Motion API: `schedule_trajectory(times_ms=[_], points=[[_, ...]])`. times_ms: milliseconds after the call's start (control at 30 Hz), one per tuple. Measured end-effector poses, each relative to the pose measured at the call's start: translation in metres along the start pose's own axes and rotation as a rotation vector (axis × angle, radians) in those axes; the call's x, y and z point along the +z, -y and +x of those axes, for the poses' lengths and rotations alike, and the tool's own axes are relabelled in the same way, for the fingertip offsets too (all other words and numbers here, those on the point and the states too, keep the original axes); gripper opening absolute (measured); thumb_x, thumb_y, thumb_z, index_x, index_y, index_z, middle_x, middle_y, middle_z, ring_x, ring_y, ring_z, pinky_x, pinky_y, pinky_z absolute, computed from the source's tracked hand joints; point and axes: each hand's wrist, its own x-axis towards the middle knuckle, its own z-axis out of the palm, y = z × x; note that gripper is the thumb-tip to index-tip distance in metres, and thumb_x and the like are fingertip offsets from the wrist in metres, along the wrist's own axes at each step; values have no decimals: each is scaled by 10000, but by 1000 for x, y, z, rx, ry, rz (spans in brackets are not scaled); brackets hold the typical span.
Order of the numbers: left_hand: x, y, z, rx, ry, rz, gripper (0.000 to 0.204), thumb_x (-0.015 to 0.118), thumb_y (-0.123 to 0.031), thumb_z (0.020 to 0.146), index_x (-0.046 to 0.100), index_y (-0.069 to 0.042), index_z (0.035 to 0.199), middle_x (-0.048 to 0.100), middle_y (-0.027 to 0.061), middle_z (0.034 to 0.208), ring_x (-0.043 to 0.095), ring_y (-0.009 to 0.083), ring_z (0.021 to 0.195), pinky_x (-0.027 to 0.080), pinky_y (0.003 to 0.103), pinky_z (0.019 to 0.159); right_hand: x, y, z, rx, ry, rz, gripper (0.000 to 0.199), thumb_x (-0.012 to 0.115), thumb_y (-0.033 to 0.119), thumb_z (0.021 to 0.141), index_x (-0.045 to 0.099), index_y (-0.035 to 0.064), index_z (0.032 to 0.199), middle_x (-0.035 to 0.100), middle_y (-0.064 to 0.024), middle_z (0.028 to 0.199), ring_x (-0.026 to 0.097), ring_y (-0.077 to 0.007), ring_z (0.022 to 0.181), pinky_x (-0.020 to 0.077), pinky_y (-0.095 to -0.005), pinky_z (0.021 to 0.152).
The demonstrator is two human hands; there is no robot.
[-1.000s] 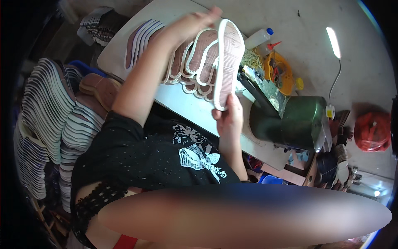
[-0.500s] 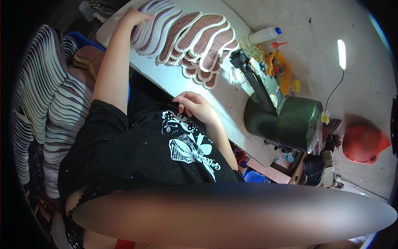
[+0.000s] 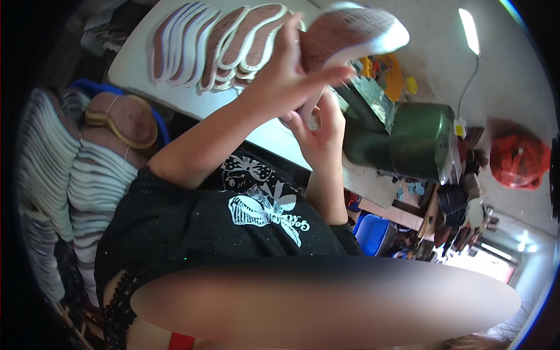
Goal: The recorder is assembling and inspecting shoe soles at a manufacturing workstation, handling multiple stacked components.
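Note:
A shoe insole [image 3: 350,35], brown on its face with a pale edge, is raised over the table in front of the machine. My left hand [image 3: 289,76] has it between the thumb and the spread fingers. At its lower end my right hand [image 3: 325,125] closes its fingertips on the narrow part; the exact grip is partly hidden. Behind the left hand, brown insoles with thick white rims [image 3: 232,44] lie overlapped on the table. To their left is a fanned row of thinner insoles with white and purplish edges [image 3: 184,44].
A dark green machine [image 3: 417,140] with a rounded body stands on the white table [image 3: 131,61], right of my hands. Bundled insoles [image 3: 99,175] are stacked at my left. A lit lamp [image 3: 468,30] and a red bag [image 3: 519,160] are at the right.
My left hand has come right from the fanned row and now holds an insole up. My right hand has risen from my lap to its lower end. The view has shifted.

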Motion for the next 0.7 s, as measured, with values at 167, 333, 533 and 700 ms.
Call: schedule_trajectory(times_ms=[167, 333, 533, 700], points=[[-13, -9, 19, -188, 44, -521, 730, 735, -469, 747, 441, 23, 1199, 585, 95, 1080, 571, 122, 981, 454, 257, 868, -21, -4, -25, 169, 22, 80, 273, 610, -42, 824, 586, -68, 1095, 563, 27, 829, 472, -19, 736, 370, -153, 636], [-4, -16, 13, -310, 42, -746, 488, 682, -338, 831, 528, 22, 1122, 645, 73, 961, 624, 109, 845, 499, 241, 773, -25, -12, -26, 58, -22, 598, 415, 552, 264, 925, 576, -96, 1130, 629, -67, 727, 554, -87, 644, 438, -233, 661], [19, -21, 1, -519, 163, -930, 414, 649, -265, 853, 520, 31, 1112, 638, 101, 909, 631, 109, 760, 517, 220, 693, -22, -11, 0, 209, -162, 1068, 315, 544, 247, 927, 566, -60, 993, 611, -120, 668, 556, -142, 471, 441, -225, 402], [18, -32, 0, -570, 391, -994, 425, 605, -232, 872, 476, 72, 1141, 631, 123, 907, 643, 130, 704, 546, 250, 583, -28, -42, 5, 30, 111, 1282, 264, 641, 85, 842, 566, -27, 1069, 624, -144, 789, 565, -168, 440, 470, -253, 349]])
